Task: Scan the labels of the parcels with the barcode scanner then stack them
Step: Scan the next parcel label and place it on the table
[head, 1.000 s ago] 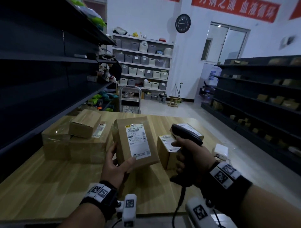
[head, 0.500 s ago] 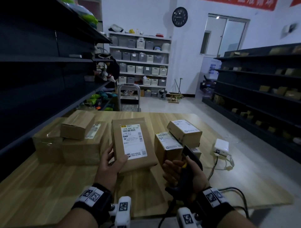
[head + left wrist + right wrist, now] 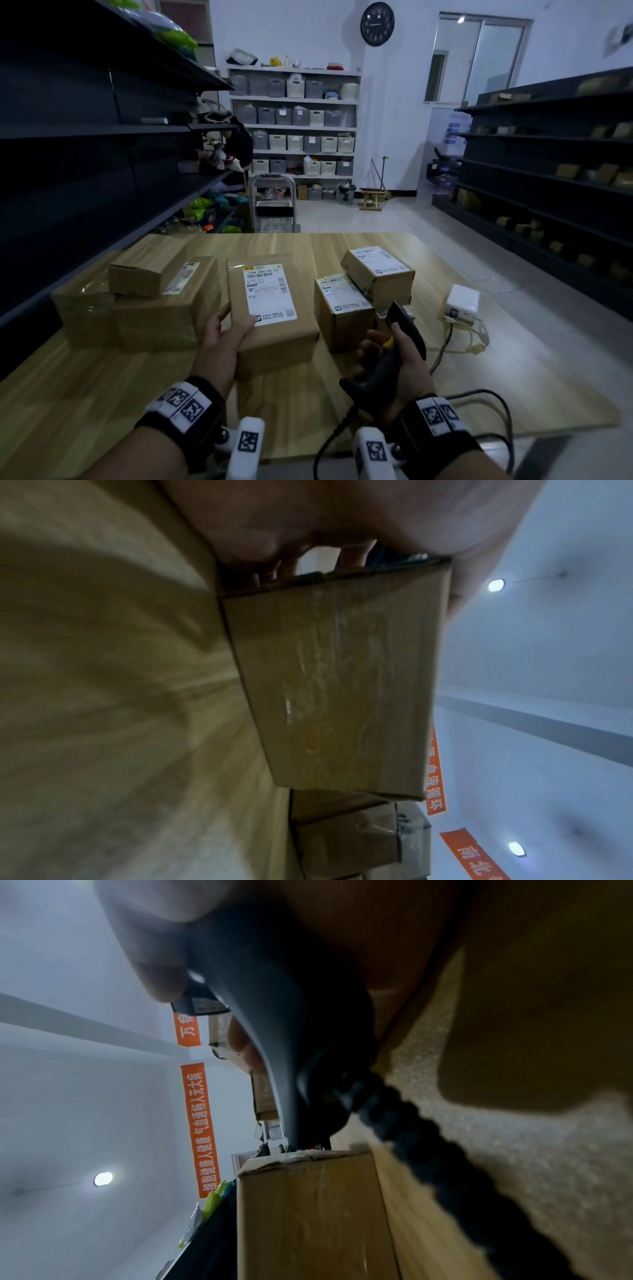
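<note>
Left hand (image 3: 224, 337): we grip the near left corner of a flat brown parcel (image 3: 274, 308), thumb lying on its top face by the white label (image 3: 269, 291), fingers curled underneath; the left wrist view shows those fingers (image 3: 352, 557) at the parcel's far edge.
Held parcel: label side up, tilted, its near end raised off the wooden tabletop (image 3: 85, 394), between the left stack and the right-hand boxes.
Right hand (image 3: 394, 370): we have it wrapped round the handle of the black barcode scanner (image 3: 399, 346), held low over the tabletop, head pointing up and away; its cable (image 3: 329, 442) trails off the near edge.
Left stack (image 3: 137, 305): a small box lying on larger taped boxes, just beside the held parcel.
Right boxes (image 3: 359, 291): two labelled cartons, one resting partly on the other, just beyond the scanner.
White adapter (image 3: 462, 301): on the tabletop to the right, with a cord attached.
</note>
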`<state>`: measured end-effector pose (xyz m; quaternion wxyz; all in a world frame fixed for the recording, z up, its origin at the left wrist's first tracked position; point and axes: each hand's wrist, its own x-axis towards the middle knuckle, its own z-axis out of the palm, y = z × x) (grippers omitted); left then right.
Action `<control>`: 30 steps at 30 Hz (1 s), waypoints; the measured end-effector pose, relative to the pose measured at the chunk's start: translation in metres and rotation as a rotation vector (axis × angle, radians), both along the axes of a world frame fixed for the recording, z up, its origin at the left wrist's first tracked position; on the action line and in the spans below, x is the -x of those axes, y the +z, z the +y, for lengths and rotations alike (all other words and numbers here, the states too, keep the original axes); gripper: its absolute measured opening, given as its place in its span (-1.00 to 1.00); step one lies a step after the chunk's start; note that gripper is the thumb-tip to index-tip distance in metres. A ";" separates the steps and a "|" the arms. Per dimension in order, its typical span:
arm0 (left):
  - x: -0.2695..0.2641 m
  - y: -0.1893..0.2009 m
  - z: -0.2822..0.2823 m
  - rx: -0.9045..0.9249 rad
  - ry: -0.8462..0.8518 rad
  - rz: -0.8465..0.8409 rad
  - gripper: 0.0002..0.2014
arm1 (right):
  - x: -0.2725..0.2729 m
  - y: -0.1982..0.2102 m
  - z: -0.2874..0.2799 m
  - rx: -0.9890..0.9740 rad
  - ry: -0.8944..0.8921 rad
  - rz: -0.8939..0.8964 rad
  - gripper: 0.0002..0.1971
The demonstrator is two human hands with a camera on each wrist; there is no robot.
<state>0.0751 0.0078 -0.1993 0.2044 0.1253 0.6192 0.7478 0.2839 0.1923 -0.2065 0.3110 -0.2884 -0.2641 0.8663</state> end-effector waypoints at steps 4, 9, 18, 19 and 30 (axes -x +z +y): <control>0.006 0.008 0.014 0.065 0.003 -0.004 -0.35 | 0.001 -0.005 0.003 0.040 -0.013 0.032 -0.48; 0.004 0.017 0.035 0.190 -0.032 -0.004 -0.20 | 0.005 -0.009 0.006 0.045 0.004 0.095 -0.45; -0.013 0.030 0.062 0.278 -0.037 0.040 -0.64 | 0.003 -0.003 0.002 0.038 0.010 0.104 -0.52; -0.012 0.029 0.065 0.280 -0.032 0.045 -0.62 | 0.003 -0.002 0.002 0.044 0.011 0.104 -0.53; -0.008 0.030 0.081 0.374 -0.028 0.146 -0.45 | 0.004 -0.006 0.004 0.077 0.045 0.126 -0.52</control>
